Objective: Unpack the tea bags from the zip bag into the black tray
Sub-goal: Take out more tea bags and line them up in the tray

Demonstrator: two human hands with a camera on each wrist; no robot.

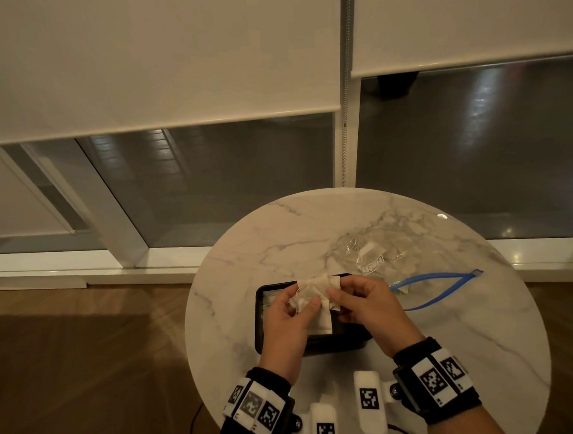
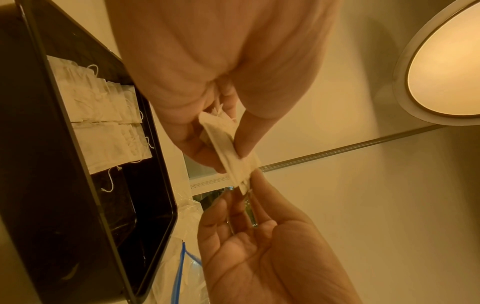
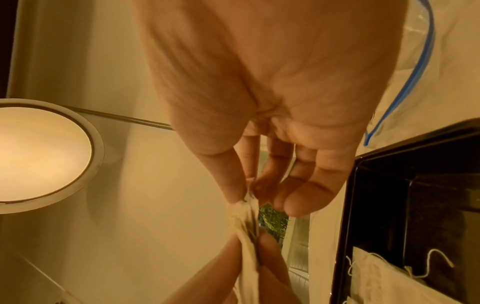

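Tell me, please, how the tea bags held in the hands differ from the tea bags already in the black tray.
The held tea bags are lifted above the black tray, pinched between the left hand and right hand; the tray tea bags lie untouched. The held ones are bunched and askew; the tray ones lie flat in overlapping rows. Both are pale paper sachets.

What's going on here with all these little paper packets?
A person is moving tea bags out of a clear zip bag into a black tray on a round marble table. Right now the left hand and the right hand together pinch a small clump of tea bags just above the tray. Several tea bags already lie inside it. The zip bag lies open beside the tray, to its right.
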